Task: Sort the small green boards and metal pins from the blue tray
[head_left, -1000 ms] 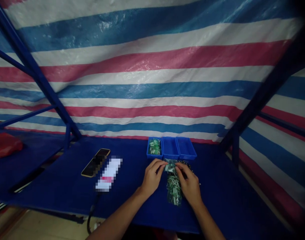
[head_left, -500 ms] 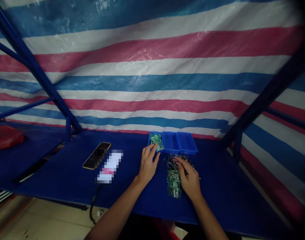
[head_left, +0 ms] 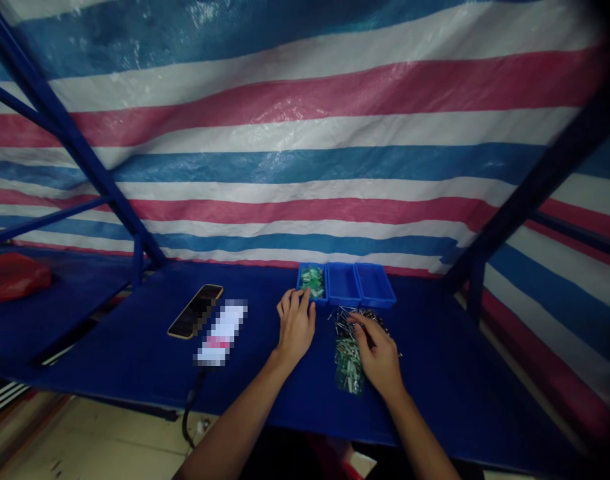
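My left hand (head_left: 295,325) rests at the front of a blue bin (head_left: 321,299) that holds small green packets (head_left: 312,280). Its fingers are slightly bent and apart, with nothing seen in them. Over a pile of dark screw-like metal pieces (head_left: 342,320) is my right hand (head_left: 379,350), thumb and forefinger drawn close together at the pile's left part. Whether a piece is between these fingertips is too small to make out. Below the pile, beside my right wrist, lie clear green-tinted packets (head_left: 349,373) with metal pieces in them.
Two more blue bins, a middle one (head_left: 343,283) and a right one (head_left: 375,285), stand in the same row. On the left lie a phone (head_left: 197,310) and a blurred-out bright device (head_left: 222,333) with a cable. Blue frame bars (head_left: 92,157) and a striped tarp (head_left: 305,167) bound the table.
My left hand has drawn back slightly from the packets in the left bin toward its front edge, its fingers more bent. My right hand stays almost unmoved at the pile.
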{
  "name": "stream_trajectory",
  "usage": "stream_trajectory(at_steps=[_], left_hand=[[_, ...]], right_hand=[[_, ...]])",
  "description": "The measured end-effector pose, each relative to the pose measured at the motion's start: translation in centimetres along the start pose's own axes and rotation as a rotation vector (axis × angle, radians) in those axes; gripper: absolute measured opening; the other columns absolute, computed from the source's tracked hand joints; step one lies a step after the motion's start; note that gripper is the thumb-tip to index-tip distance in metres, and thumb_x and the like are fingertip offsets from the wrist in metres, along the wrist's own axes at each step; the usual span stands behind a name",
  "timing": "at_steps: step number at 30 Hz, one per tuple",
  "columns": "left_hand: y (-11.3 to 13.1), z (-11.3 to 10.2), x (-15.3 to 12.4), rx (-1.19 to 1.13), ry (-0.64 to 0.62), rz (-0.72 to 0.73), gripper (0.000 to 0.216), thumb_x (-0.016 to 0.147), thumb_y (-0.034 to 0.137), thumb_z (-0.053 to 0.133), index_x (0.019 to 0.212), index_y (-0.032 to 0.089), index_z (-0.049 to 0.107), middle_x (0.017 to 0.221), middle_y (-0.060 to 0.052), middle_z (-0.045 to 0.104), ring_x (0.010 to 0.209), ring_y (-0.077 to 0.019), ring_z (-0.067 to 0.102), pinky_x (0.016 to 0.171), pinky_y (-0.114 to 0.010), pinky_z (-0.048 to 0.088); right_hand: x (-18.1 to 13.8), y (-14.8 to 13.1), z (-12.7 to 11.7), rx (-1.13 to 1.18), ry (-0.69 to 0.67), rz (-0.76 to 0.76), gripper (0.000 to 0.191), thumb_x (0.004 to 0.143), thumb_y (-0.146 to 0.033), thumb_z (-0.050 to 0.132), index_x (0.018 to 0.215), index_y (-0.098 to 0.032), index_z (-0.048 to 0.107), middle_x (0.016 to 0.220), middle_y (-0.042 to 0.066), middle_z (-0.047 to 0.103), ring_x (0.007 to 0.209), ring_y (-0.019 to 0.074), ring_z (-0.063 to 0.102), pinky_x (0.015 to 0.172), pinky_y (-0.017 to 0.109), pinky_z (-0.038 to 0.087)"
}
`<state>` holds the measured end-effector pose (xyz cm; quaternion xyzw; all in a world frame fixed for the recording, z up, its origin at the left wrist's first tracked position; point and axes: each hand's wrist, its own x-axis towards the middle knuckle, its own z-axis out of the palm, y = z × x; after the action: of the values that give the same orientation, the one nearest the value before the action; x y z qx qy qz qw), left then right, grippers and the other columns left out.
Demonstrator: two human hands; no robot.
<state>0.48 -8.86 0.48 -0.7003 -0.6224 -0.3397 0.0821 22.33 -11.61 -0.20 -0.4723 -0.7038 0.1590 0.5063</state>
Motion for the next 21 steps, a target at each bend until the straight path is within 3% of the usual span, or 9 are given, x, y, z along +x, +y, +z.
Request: stream_trajectory(at_steps=[9,16,21], left_hand=[[-0.09,-0.04,-0.14,0.029,0.059,0.046,0.042,0.108,0.027,0.047,0.149,0.021,0.058,0.132,-0.016,0.063,0.130,-0.0364,0.048,0.104,-0.058,0.046],[0.00,0.17,-0.14,0.094,0.074,0.005,0.051,0.108,0.026,0.048,0.158,0.022,0.046,0.139,-0.018,0.059,0.127,-0.0366,0.052,0.100,-0.056,0.047],[-0.02,0.16,-0.10,0.153,0.058,-0.018,0.044,0.107,0.026,0.050,0.151,0.020,0.055,0.134,-0.018,0.061,0.124,-0.0372,0.052,0.097,-0.054,0.048]], right_hand=[[0.29,-0.53,-0.18,-0.020,-0.006,0.003,0.030,0.108,-0.036,0.051,0.127,-0.027,0.073,0.120,0.009,0.077,0.113,0.0280,0.073,0.099,0.044,0.057],[0.31,-0.55,-0.23,-0.019,-0.020,0.001,0.030,0.109,-0.036,0.051,0.125,-0.026,0.073,0.120,0.010,0.077,0.112,0.0281,0.073,0.099,0.044,0.057],[0.27,-0.48,-0.15,-0.020,-0.026,-0.001,0.028,0.109,-0.035,0.051,0.125,-0.026,0.072,0.119,0.009,0.077,0.112,0.0276,0.072,0.099,0.043,0.056]])
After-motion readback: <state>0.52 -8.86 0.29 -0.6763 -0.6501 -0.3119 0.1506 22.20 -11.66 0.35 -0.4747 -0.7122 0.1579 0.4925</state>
